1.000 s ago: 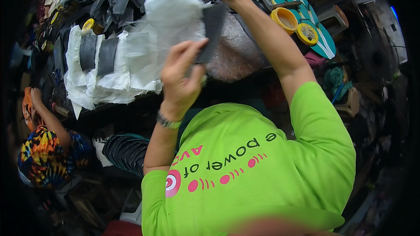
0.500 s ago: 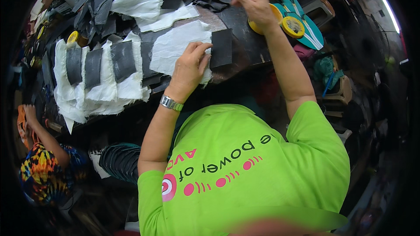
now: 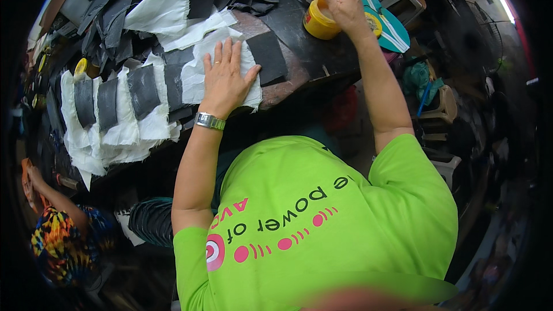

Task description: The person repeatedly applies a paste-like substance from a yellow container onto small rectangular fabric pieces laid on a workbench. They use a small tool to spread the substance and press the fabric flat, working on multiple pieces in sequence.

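Observation:
My left hand [image 3: 226, 80] lies flat with its fingers spread on a white cloth piece [image 3: 196, 75] with frayed edges. A black rectangular sheet [image 3: 268, 57] sticks out from the cloth's right side. Over an open yellow tub [image 3: 320, 22] on the right, my right hand [image 3: 344, 8] hangs with bent fingers drawn together. What these fingers hold, if anything, is hidden. Left of my left hand, several black pieces [image 3: 143, 89] rest in a row on overlapping white cloths [image 3: 118, 132].
Black scraps [image 3: 109, 23] pile up at the back left of the dark table [image 3: 322, 60]. Teal pieces with white stripes [image 3: 389, 29] and a yellow lid [image 3: 373, 23] lie at the back right. Another person in a colourful shirt [image 3: 63, 242] handles an orange thing at lower left.
My left hand has gone from bent fingers at the cloth's right edge to lying flat on it. The right hand has dropped its fingers toward the yellow tub. The whole view has shifted slightly.

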A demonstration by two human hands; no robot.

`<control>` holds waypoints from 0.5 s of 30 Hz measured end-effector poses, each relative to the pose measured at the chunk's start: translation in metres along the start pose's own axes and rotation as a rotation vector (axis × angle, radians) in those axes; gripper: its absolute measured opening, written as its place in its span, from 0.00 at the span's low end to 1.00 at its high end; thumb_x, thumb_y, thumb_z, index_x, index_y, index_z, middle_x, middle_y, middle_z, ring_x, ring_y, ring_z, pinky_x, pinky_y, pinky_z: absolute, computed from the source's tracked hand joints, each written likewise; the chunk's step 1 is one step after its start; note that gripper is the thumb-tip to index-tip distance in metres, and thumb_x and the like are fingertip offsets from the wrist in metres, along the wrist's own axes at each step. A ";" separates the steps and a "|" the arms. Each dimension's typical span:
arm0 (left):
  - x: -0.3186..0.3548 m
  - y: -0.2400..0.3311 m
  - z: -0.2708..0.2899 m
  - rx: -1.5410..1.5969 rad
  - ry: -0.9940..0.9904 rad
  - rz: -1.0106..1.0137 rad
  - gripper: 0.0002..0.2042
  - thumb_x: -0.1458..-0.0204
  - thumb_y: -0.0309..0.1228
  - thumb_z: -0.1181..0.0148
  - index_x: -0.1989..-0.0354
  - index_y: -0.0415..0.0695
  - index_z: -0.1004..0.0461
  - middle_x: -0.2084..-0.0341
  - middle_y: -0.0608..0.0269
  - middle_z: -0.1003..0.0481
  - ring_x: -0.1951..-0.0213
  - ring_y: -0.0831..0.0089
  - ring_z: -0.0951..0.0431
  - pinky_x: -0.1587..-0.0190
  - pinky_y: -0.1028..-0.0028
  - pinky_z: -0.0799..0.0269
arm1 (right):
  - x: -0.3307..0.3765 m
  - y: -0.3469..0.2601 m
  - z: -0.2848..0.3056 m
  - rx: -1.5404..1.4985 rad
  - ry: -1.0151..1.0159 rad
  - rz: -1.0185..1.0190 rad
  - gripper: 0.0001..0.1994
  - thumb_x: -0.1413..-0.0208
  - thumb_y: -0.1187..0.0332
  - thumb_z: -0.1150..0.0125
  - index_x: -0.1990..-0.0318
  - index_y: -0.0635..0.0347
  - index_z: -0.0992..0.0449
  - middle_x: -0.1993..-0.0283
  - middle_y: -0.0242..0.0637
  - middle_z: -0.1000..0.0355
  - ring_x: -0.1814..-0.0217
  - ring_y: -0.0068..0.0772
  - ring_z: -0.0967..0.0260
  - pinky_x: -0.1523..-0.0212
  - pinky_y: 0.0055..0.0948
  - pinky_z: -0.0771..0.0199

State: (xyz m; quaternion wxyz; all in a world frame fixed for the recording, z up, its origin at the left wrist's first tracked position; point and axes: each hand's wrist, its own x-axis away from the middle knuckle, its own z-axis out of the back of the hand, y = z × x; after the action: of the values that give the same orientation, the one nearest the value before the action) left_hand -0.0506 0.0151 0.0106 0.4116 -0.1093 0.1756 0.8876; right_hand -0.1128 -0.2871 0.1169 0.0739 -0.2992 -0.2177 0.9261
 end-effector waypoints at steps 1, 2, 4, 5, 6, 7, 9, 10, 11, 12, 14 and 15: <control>0.000 0.001 0.001 -0.003 0.041 -0.017 0.35 0.40 0.54 0.48 0.31 0.43 0.39 0.33 0.47 0.38 0.31 0.50 0.42 0.31 0.48 0.53 | -0.004 0.013 0.007 0.146 -0.009 -0.011 0.23 0.37 0.46 0.42 0.50 0.56 0.17 0.58 0.38 0.28 0.53 0.33 0.29 0.52 0.32 0.28; -0.001 0.001 0.003 -0.011 0.073 -0.026 0.33 0.40 0.54 0.48 0.32 0.43 0.37 0.35 0.46 0.36 0.31 0.51 0.41 0.32 0.48 0.51 | -0.003 0.024 0.010 0.242 -0.082 -0.109 0.31 0.36 0.38 0.52 0.55 0.59 0.16 0.53 0.44 0.27 0.47 0.43 0.30 0.48 0.40 0.30; -0.004 0.001 0.007 0.043 0.102 -0.011 0.29 0.39 0.51 0.48 0.36 0.44 0.34 0.40 0.47 0.31 0.34 0.53 0.36 0.36 0.50 0.46 | -0.001 0.039 0.009 0.474 -0.196 -0.132 0.33 0.35 0.37 0.55 0.55 0.61 0.17 0.49 0.47 0.28 0.44 0.48 0.30 0.46 0.42 0.30; -0.008 -0.001 0.009 0.104 0.100 0.011 0.26 0.39 0.48 0.47 0.38 0.44 0.31 0.43 0.48 0.28 0.37 0.54 0.34 0.38 0.51 0.44 | 0.000 0.043 0.010 0.619 -0.283 -0.193 0.35 0.35 0.37 0.57 0.55 0.62 0.17 0.47 0.48 0.28 0.42 0.50 0.31 0.45 0.43 0.30; -0.013 -0.004 0.012 0.167 0.115 0.026 0.23 0.39 0.46 0.47 0.41 0.45 0.29 0.47 0.49 0.25 0.39 0.56 0.31 0.41 0.52 0.41 | -0.004 0.045 0.010 0.594 -0.439 -0.289 0.36 0.35 0.35 0.62 0.55 0.60 0.17 0.46 0.51 0.27 0.37 0.54 0.34 0.43 0.46 0.31; -0.018 -0.007 0.014 0.166 0.058 0.049 0.20 0.38 0.43 0.47 0.42 0.46 0.29 0.48 0.51 0.24 0.40 0.57 0.30 0.43 0.53 0.39 | -0.006 0.045 0.010 0.573 -0.426 -0.351 0.39 0.38 0.31 0.61 0.52 0.59 0.18 0.45 0.50 0.27 0.39 0.54 0.32 0.43 0.46 0.30; -0.030 -0.018 0.017 0.163 0.006 0.070 0.16 0.38 0.38 0.48 0.44 0.49 0.27 0.51 0.54 0.23 0.44 0.59 0.28 0.46 0.54 0.36 | -0.011 0.040 0.012 0.525 -0.537 -0.470 0.45 0.45 0.23 0.60 0.46 0.58 0.20 0.44 0.50 0.25 0.42 0.54 0.27 0.43 0.46 0.29; -0.035 -0.022 0.019 0.151 0.010 0.026 0.14 0.40 0.34 0.47 0.46 0.51 0.26 0.52 0.57 0.23 0.46 0.59 0.27 0.46 0.57 0.35 | -0.011 0.036 0.013 0.542 -0.457 -0.411 0.41 0.42 0.27 0.60 0.47 0.55 0.19 0.48 0.51 0.25 0.45 0.53 0.26 0.45 0.46 0.28; -0.039 -0.025 0.019 0.127 0.026 0.000 0.14 0.40 0.34 0.47 0.46 0.51 0.26 0.51 0.57 0.24 0.46 0.59 0.28 0.46 0.57 0.35 | -0.011 0.033 0.016 0.555 -0.341 -0.331 0.37 0.39 0.31 0.60 0.47 0.52 0.19 0.52 0.52 0.24 0.49 0.52 0.25 0.47 0.45 0.27; -0.041 -0.027 0.018 0.102 0.023 -0.016 0.15 0.40 0.34 0.47 0.45 0.52 0.26 0.50 0.58 0.24 0.45 0.58 0.28 0.45 0.56 0.35 | -0.007 0.028 0.019 0.566 -0.225 -0.254 0.33 0.36 0.34 0.61 0.48 0.49 0.18 0.56 0.52 0.23 0.52 0.52 0.24 0.49 0.45 0.26; -0.044 -0.027 0.016 0.063 0.018 -0.028 0.16 0.40 0.34 0.47 0.44 0.52 0.27 0.49 0.59 0.25 0.45 0.58 0.28 0.45 0.56 0.35 | 0.003 0.017 0.025 0.623 -0.206 -0.251 0.32 0.35 0.35 0.61 0.52 0.49 0.17 0.60 0.52 0.22 0.55 0.50 0.22 0.52 0.44 0.25; -0.045 -0.027 0.015 0.047 0.021 -0.021 0.16 0.40 0.34 0.48 0.44 0.53 0.27 0.48 0.59 0.26 0.45 0.58 0.28 0.44 0.55 0.35 | 0.008 0.011 0.028 0.669 -0.302 -0.320 0.36 0.37 0.32 0.62 0.55 0.53 0.16 0.60 0.50 0.21 0.56 0.50 0.22 0.52 0.43 0.25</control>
State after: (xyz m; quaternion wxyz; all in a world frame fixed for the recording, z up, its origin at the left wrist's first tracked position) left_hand -0.0021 0.0060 0.0334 0.4215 -0.1106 0.1994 0.8777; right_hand -0.1361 -0.3045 0.1282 0.2778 -0.0814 0.0438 0.9562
